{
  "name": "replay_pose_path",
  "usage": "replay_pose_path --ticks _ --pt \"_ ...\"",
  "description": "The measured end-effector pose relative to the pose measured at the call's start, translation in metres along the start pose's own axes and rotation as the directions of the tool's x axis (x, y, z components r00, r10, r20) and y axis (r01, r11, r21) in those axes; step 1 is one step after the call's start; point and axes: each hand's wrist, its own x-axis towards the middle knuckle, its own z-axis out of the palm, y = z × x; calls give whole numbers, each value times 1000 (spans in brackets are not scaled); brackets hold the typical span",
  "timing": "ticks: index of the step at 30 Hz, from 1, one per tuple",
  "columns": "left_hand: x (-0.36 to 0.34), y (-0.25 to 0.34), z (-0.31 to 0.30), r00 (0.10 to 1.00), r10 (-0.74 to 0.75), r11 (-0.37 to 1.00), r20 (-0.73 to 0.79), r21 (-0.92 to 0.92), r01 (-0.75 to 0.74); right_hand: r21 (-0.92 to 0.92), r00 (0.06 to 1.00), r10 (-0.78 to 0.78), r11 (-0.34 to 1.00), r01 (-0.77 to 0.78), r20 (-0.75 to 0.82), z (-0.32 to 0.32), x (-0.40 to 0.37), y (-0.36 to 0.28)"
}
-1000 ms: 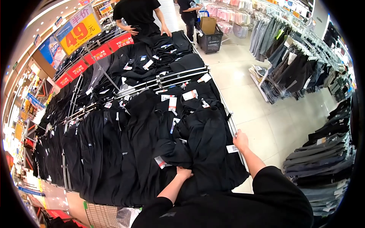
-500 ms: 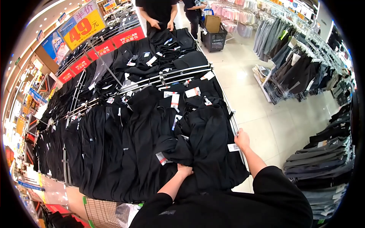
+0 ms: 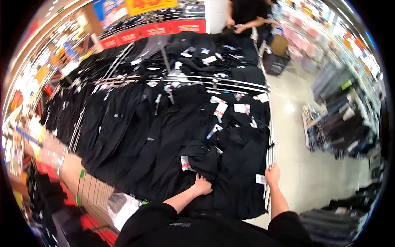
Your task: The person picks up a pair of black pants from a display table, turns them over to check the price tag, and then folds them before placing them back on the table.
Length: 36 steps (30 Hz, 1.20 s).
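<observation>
Black trousers (image 3: 173, 127) with white and red tags lie in rows over a metal rack. My left hand (image 3: 202, 185) rests on the black cloth near the front edge, its fingers bent over a fold, just below a bunched black garment (image 3: 200, 158) with a tag (image 3: 185, 163). Whether the fingers pinch the cloth cannot be made out. At the rack's right side, my right hand (image 3: 272, 174) is closed round the metal rail (image 3: 271, 148), beside a white tag (image 3: 260, 179).
A person (image 3: 247, 16) in black stands at the far end, hands near the clothes. A dark basket cart (image 3: 275, 62) is behind the rack. Hanging clothes (image 3: 343, 119) line the right aisle. A shopping cart (image 3: 95, 191) with a white bag (image 3: 122, 208) stands at lower left.
The view has turned left, so the rack appears straighter and the far person further right. My left hand's fingers show more over the cloth; my right hand stays at the rail.
</observation>
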Motion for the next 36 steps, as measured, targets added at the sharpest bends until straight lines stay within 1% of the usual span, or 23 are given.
replay_pose_path --ticks 2,4,6,8,9,10,12,14,16,17,18,20,21,23,24,26,27,29,30,32,33,34,36 --pt "-20 -10 8 997 70 984 -23 -164 -73 35 1000 -2 999 2 20 -3 0 -2" --pt "-55 -33 14 973 134 912 -186 -361 -195 29 1000 -26 999 26 0 0 0 4" --pt "-108 -52 6 950 73 870 -304 -446 -210 32 999 -46 998 46 -2 3 2 2" --pt "-155 -64 4 938 67 981 -340 -151 -125 8 999 -3 1000 2 33 -2 0 -1" --pt "-177 -68 5 959 82 996 -270 -8 -87 14 999 13 1000 -14 52 -3 1 -2" --pt "-197 -68 3 976 63 998 -209 -16 -68 7 998 5 1000 -6 58 -2 1 -1" --pt "-210 -74 -5 955 174 985 -241 63 -163 -20 998 -54 998 53 -32 1 1 3" --pt "-217 -74 -10 956 142 989 -256 12 -144 -15 1000 -28 999 28 -6 1 0 5" --pt "-224 -79 -15 923 207 978 -323 56 -199 10 1000 -5 1000 5 6 -1 1 1" --pt "-235 -80 -22 889 204 971 -409 -28 -236 0 1000 -20 1000 20 -2 5 3 8" --pt "-250 -83 -27 895 171 968 -413 -100 -231 15 999 -32 999 32 5 7 5 11" --pt "-276 -86 -14 882 102 956 -460 -200 -215 46 999 -2 999 -1 47 -3 2 1" --pt "-278 -87 -5 882 105 954 -460 -203 -220 40 999 1 999 -3 46 -4 5 -1" --pt "-280 -87 6 809 100 946 -579 -198 -259 19 999 4 1000 -4 43 -3 3 2" --pt "-281 -90 12 813 105 944 -573 -200 -263 14 999 11 1000 -12 47 1 1 7" --pt "-280 -92 14 797 138 912 -588 -239 -334 43 999 -30 999 29 38 8 8 16" --pt "-281 -89 15 797 132 911 -590 -245 -332 38 999 -37 999 35 40 10 11 19" --pt "-282 -83 16 828 120 921 -547 -250 -299 148 994 42 987 -57 102 19 16 28" --pt "-282 -75 16 826 123 922 -550 -245 -300 152 994 43 987 -57 98 22 18 32" --pt "-278 -47 21 807 -172 925 -565 -374 -65 234 987 76 966 -108 144 26 19 36" --pt "-273 -35 24 761 -305 886 -573 -463 7 230 986 77 967 -109 145 27 20 39" --pt "-270 -32 30 763 -305 885 -569 -466 7 241 987 77 964 -109 138 26 19 39" --pt "-262 -32 41 684 -326 916 -653 -398 56 254 988 79 961 -111 133 27 18 37"
